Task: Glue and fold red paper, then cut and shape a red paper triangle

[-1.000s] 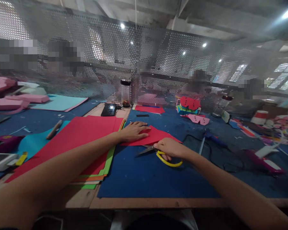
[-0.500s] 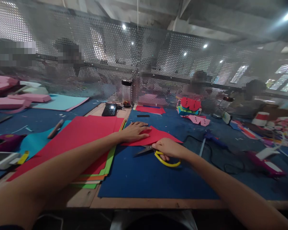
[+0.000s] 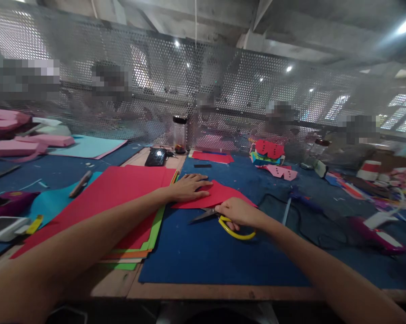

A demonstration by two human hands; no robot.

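My left hand point(image 3: 191, 188) lies flat with fingers spread on a piece of red paper point(image 3: 219, 193) on the blue mat. My right hand point(image 3: 236, 212) grips a pair of scissors point(image 3: 235, 231) with yellow handles. The dark blades point left, just in front of the paper's near edge, over the bare mat point(image 3: 216, 261). The knuckles of this hand rest at the paper's right part. Under my left forearm is a stack of large red sheets point(image 3: 128, 184), with green and orange sheets showing at its edge.
Behind stand a jar point(image 3: 180, 135) and a black pouch point(image 3: 156, 156). Folded red and pink paper pieces point(image 3: 269, 148) sit at the back right. A glue gun point(image 3: 304, 198) and its cable lie right, near a purple device point(image 3: 378, 236). A perforated metal screen point(image 3: 230, 90) closes the back.
Both hands, the scissors and the red paper keep nearly the same places. The whole view has shifted slightly, with things appearing a little lower.
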